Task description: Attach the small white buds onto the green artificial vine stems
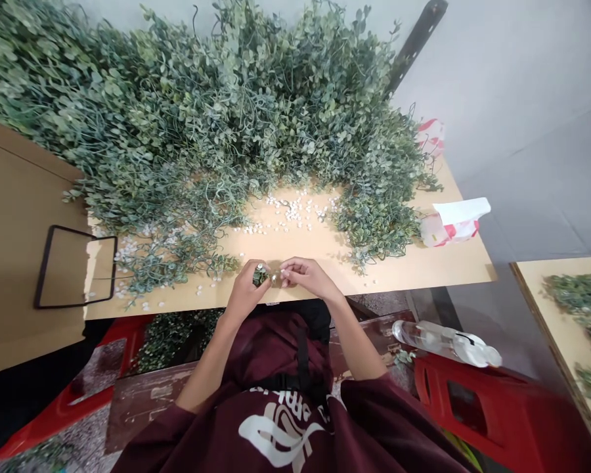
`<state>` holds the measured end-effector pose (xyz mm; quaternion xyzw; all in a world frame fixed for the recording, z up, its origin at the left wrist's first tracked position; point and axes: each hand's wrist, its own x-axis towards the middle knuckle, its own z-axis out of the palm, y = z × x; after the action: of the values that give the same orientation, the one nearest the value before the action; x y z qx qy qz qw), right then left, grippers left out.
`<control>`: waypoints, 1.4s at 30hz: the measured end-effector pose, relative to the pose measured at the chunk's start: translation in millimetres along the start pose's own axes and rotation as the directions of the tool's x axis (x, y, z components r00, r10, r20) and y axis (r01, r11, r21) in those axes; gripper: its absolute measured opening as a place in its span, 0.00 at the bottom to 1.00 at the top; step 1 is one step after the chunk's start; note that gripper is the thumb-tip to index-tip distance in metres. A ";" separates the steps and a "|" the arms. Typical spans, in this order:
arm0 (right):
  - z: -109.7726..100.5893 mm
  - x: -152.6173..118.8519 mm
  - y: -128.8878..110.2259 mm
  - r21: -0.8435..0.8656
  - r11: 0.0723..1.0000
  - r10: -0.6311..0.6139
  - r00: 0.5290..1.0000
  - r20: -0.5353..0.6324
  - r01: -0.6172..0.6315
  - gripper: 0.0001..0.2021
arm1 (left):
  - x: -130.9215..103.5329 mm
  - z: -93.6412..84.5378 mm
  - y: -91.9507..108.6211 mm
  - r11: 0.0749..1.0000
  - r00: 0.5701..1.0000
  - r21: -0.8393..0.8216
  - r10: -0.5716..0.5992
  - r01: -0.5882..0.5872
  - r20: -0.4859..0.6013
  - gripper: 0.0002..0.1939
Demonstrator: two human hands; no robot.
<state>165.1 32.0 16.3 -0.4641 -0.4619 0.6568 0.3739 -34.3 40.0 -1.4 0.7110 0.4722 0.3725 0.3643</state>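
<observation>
At the near edge of the table, my left hand (245, 288) is closed around a small sprig of artificial green leaves (260, 274), with a white bit showing at its top. My right hand (309, 276) is just to the right, thumb and fingertips pinched together close to the sprig. Whatever lies in that pinch is too small to name. Small white pieces (295, 210) are scattered over the wooden table (276, 246) beyond both hands. Loose leafy stems (177, 259) lie left of my left hand.
A large heap of artificial greenery (246, 105) covers the back of the table. At the right stand a red-and-white tissue pack (450, 226), a clear plastic bottle (438, 338) and a red stool (487, 401). A black wire frame (42, 266) is on the left.
</observation>
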 end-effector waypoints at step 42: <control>20.3 -11.3 15.9 0.277 0.959 -0.015 0.991 -0.131 0.051 0.13 | -5.8 1.9 -4.2 0.987 0.977 -0.040 0.160 -0.156 0.139 0.07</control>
<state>148.0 11.6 7.0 -0.4398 -0.3472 0.6782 0.4755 -35.9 35.5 -7.0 0.7657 0.3814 0.3556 0.3765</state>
